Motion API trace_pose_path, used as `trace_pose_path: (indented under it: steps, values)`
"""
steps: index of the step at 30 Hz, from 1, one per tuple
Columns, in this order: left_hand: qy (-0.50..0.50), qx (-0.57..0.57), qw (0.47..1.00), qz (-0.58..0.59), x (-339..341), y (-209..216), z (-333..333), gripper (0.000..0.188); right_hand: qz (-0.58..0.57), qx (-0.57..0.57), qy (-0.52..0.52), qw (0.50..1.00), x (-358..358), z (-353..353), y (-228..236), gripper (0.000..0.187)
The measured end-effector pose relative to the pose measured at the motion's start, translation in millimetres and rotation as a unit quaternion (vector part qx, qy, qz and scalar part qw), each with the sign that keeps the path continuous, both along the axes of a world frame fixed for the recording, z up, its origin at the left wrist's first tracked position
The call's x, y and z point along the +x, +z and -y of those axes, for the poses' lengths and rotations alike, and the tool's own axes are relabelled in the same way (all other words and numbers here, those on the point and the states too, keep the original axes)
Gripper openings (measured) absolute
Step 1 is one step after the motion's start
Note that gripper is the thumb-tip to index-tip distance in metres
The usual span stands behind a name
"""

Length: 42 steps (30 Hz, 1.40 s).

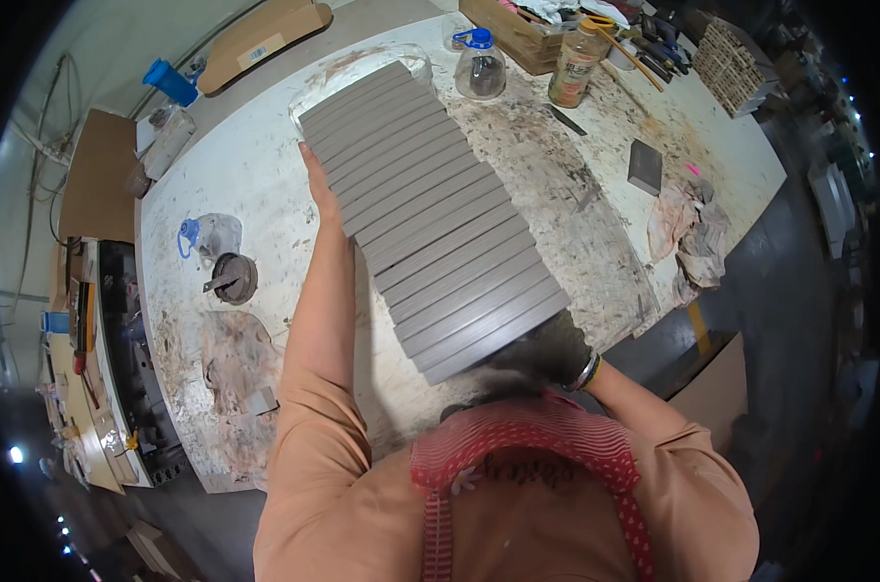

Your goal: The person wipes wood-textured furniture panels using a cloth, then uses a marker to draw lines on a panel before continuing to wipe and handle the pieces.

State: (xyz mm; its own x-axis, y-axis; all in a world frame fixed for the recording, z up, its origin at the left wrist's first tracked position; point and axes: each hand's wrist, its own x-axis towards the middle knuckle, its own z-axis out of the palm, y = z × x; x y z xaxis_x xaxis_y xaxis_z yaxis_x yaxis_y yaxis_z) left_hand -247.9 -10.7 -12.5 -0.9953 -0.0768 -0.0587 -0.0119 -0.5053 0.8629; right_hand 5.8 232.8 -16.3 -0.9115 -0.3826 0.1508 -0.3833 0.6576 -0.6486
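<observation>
A long grey ribbed panel (430, 213) slants across the middle of the table, with crosswise slats along its face and stepped long edges. My bare left hand (320, 186) is pressed along its far left edge, the fingers partly hidden behind it. At the near end, my right hand (553, 351) in a dark glove grips the panel's lower right corner, its fingers mostly out of sight. Left of the panel lie a round dark tin (234, 279) with a flat tool across it and a clear plastic piece (221, 236) with a blue handle.
The stained white table (275, 179) carries a clear jug with a blue cap (480, 70), an orange-capped bottle (577, 66), a dark block (644, 166) and crumpled rags (690, 233). A wooden box (532, 48) and a woven basket (734, 70) stand at the far right.
</observation>
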Motion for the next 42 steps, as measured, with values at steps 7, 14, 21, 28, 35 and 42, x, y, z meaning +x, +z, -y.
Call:
trace_pose_path:
  steps: [7,14,21,28,35,42]
  values:
    - [-0.004,0.001,0.998,0.06,10,4,19,0.064,0.33,-0.44,-0.017,0.835,-54,-64,22,0.057]
    - [-0.035,-0.007,0.997,0.067,1,-7,11,0.063,0.158,-0.584,-0.092,0.791,-237,3,18,0.045]
    - [-0.037,-0.017,0.996,0.08,11,-25,28,0.062,0.225,-0.569,-0.047,0.79,-317,77,-24,0.056]
    - [-0.037,-0.059,0.995,0.076,64,-36,77,0.062,0.206,-0.573,-0.09,0.788,-257,116,-6,0.058]
    - [0.03,-0.191,0.977,0.093,174,4,206,0.061,0.216,-0.63,0.055,0.744,-219,244,-5,0.055]
    - [0.051,-0.249,0.962,0.098,190,20,207,0.061,-0.131,-0.411,0.008,0.902,-251,284,-91,0.047]
